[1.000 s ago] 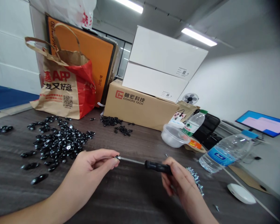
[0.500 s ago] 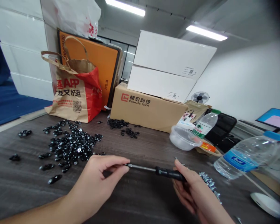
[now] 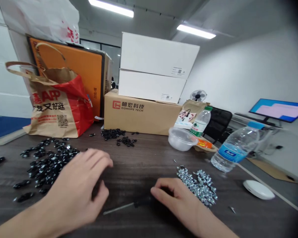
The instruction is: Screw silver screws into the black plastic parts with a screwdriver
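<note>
Screwdriver on or just above the near middle of the table, between the two hands; slim metal shaft pointing left, tip near the left thumb and a little closer to the viewer; handle toward the right, blurred and hard to make out against the dark surface, far end close to the right fingertips; left hand spread, thumb well away from the bent fingers, nothing visible in between, partly in front of a large heap of black pieces with shiny metal spots; right hand curled, thumb and forefinger close together beside the handle; cannot tell whether pinching or merely near it; just beyond the right hand, a pile of silver screws, with one loose screw to the right and another farther back.

Toward the rear, two smaller clusters of black bits near the foot of a cardboard box marked COHOPE TECH; two white boxes stacked on top; to the left, an upright brown-and-red paper bag in front of an orange box; to the right, a round translucent tub, a green-capped bottle behind it, and a blue-capped bottle; near the table's right edge, a rounded white device; beyond, a lit monitor.
</note>
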The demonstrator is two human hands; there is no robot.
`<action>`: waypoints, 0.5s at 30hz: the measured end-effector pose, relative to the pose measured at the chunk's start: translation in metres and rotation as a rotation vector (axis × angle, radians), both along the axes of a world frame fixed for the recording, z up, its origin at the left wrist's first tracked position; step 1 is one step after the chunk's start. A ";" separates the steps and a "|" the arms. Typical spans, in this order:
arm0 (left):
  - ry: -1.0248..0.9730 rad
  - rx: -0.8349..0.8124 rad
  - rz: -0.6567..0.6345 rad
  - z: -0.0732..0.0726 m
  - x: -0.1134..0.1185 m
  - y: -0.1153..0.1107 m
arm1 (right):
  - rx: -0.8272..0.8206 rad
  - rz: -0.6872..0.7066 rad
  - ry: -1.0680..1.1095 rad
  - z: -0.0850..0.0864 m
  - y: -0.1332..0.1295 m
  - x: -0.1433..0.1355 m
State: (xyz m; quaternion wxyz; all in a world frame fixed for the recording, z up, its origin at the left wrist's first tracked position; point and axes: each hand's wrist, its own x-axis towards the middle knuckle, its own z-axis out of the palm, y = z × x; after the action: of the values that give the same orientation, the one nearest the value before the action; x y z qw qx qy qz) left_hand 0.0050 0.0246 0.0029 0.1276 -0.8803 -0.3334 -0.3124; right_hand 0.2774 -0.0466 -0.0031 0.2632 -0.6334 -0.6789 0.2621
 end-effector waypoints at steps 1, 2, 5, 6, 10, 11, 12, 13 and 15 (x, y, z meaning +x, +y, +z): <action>-0.025 -0.023 -0.068 -0.004 0.005 -0.008 | 0.041 0.021 -0.088 0.001 -0.002 -0.002; -0.037 -0.033 -0.110 -0.009 0.009 -0.015 | 0.077 0.031 -0.158 0.004 -0.003 -0.002; 0.056 -0.091 -0.246 -0.021 0.018 -0.026 | 0.198 -0.032 -0.317 0.014 0.003 0.018; 0.093 -0.120 -0.286 -0.024 0.019 -0.027 | 0.232 -0.084 -0.369 0.018 0.007 0.030; 0.040 -0.212 -0.328 -0.037 0.022 -0.021 | 0.186 -0.270 -0.532 0.029 0.023 0.080; 0.000 -0.223 -0.324 -0.039 0.022 -0.019 | 0.173 -0.282 -0.545 0.029 0.027 0.088; -0.035 -0.229 -0.318 -0.042 0.023 -0.019 | 0.168 -0.290 -0.555 0.028 0.031 0.093; -0.058 -0.235 -0.315 -0.044 0.024 -0.019 | 0.163 -0.296 -0.565 0.026 0.035 0.096; -0.069 -0.241 -0.323 -0.045 0.024 -0.021 | 0.157 -0.311 -0.587 0.020 0.042 0.097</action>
State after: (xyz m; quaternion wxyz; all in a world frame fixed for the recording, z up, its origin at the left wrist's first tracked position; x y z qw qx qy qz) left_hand 0.0292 0.0035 -0.0425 -0.0419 -0.9200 -0.2271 -0.3165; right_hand 0.3748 -0.0049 0.0171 0.1413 -0.7555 -0.6391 -0.0277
